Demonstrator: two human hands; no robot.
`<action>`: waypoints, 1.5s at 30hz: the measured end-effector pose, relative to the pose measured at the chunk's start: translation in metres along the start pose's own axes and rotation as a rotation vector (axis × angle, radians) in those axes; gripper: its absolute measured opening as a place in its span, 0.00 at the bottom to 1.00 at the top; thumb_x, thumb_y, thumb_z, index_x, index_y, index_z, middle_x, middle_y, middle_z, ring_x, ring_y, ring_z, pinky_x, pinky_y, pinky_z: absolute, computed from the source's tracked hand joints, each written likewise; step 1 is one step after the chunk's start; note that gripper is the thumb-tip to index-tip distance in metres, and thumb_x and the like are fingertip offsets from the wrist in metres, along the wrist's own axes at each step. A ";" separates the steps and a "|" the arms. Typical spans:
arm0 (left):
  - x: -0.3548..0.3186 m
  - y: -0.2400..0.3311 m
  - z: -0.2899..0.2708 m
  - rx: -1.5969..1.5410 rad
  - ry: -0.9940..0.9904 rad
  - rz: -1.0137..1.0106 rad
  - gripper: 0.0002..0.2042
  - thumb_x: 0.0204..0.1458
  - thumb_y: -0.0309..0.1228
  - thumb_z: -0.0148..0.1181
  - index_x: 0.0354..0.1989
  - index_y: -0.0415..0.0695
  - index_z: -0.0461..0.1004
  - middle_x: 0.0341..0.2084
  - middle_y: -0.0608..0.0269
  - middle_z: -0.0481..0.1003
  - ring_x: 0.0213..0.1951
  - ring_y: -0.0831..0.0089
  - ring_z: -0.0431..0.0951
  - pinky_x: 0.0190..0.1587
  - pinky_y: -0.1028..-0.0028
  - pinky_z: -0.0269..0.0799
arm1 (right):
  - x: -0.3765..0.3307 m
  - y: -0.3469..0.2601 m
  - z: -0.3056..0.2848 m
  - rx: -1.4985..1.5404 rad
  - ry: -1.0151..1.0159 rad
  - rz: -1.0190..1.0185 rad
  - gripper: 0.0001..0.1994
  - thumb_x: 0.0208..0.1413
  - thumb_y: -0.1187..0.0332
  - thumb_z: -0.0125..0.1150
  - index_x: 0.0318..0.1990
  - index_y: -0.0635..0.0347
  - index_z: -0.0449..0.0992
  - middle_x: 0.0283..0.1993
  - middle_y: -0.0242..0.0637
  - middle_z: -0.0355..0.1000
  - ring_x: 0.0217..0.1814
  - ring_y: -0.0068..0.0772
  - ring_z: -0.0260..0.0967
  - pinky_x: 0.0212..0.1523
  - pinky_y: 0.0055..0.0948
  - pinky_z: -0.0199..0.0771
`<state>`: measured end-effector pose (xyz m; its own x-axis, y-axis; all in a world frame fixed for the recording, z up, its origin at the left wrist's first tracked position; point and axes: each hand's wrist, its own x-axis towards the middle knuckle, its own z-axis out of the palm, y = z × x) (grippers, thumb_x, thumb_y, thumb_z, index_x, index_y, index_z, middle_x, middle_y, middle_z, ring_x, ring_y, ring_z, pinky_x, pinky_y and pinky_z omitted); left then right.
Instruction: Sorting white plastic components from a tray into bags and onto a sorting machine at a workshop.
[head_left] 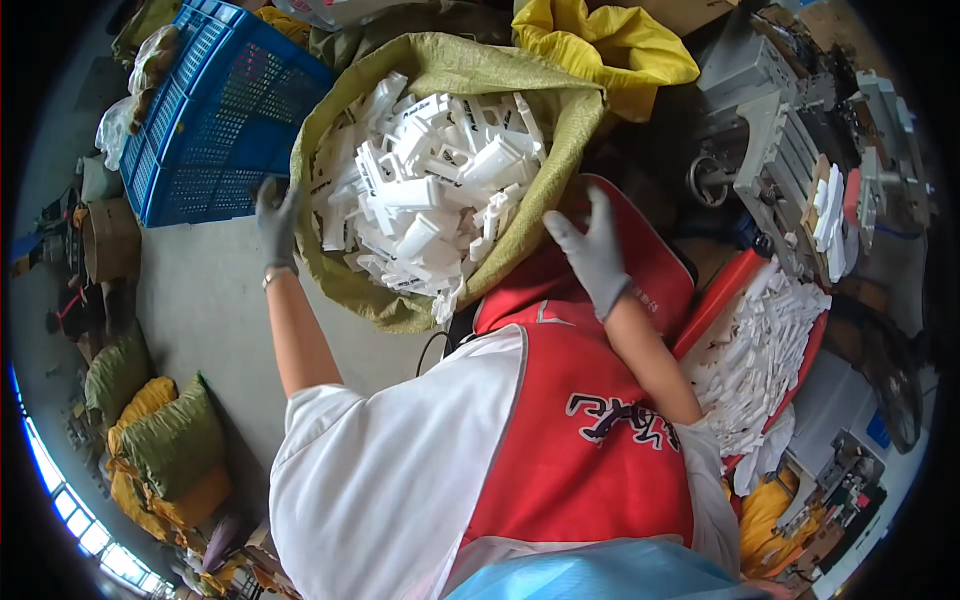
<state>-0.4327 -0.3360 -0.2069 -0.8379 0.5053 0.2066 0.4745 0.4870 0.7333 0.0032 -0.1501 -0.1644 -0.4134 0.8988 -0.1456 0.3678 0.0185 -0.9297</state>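
Observation:
A green woven sack (pixel 572 125) stands in front of me with its mouth wide and rim rolled back. White plastic pieces (pixel 415 190), some with dark print, fill it up to the rim. Both of my hands wear grey gloves. My left hand (pixel 277 225) is at the sack's left side, fingers apart, close to the rim; I cannot tell whether it touches. Off the right side of the sack, my right hand (pixel 592 255) is held with thumb and fingers spread, and nothing is in it.
A blue perforated crate (pixel 225 115) stands at the far left, a yellow sack (pixel 605 50) behind on the right. To my right, a red bin (pixel 722 300) is heaped with white pieces near a machine with a handwheel (pixel 708 180). Full green sacks (pixel 175 440) lie at left.

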 end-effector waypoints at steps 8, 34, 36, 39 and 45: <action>-0.064 -0.046 0.006 0.170 -0.160 -0.292 0.23 0.49 0.45 0.59 0.50 0.46 0.72 0.39 0.48 0.77 0.42 0.54 0.77 0.42 0.63 0.70 | 0.037 0.018 0.017 0.481 0.012 0.310 0.09 0.58 0.66 0.54 0.38 0.61 0.73 0.36 0.34 0.72 0.34 0.22 0.70 0.38 0.22 0.69; -0.008 0.043 -0.060 -1.073 0.105 -0.170 0.20 0.62 0.38 0.37 0.53 0.36 0.68 0.51 0.54 0.70 0.53 0.64 0.69 0.58 0.65 0.62 | 0.015 -0.111 -0.070 0.831 0.164 0.074 0.24 0.62 0.51 0.46 0.52 0.64 0.69 0.51 0.41 0.70 0.52 0.32 0.69 0.54 0.31 0.69; -0.020 0.067 -0.066 -1.269 -0.023 -0.193 0.21 0.62 0.39 0.39 0.53 0.37 0.68 0.51 0.53 0.70 0.53 0.65 0.69 0.58 0.65 0.62 | 0.018 -0.118 -0.069 0.887 0.305 0.050 0.24 0.62 0.52 0.45 0.53 0.65 0.68 0.53 0.43 0.69 0.53 0.37 0.68 0.55 0.34 0.67; -0.008 0.037 -0.104 -1.210 -0.019 -0.256 0.19 0.61 0.40 0.43 0.50 0.38 0.70 0.48 0.56 0.72 0.51 0.66 0.70 0.55 0.64 0.66 | 0.051 -0.089 -0.096 0.900 0.242 0.055 0.25 0.63 0.50 0.42 0.53 0.63 0.68 0.54 0.44 0.68 0.55 0.39 0.67 0.57 0.39 0.67; 0.040 0.028 -0.097 -0.410 0.054 -0.315 0.13 0.54 0.35 0.57 0.44 0.42 0.74 0.38 0.64 0.75 0.39 0.74 0.73 0.41 0.77 0.70 | 0.103 0.038 -0.112 0.814 0.254 0.250 0.18 0.62 0.59 0.49 0.51 0.63 0.70 0.51 0.38 0.69 0.52 0.31 0.67 0.53 0.30 0.67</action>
<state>-0.4790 -0.3711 -0.1153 -0.9408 0.3366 -0.0394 0.0617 0.2843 0.9567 0.0680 -0.0076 -0.1766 -0.1676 0.9068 -0.3869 -0.3237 -0.4213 -0.8472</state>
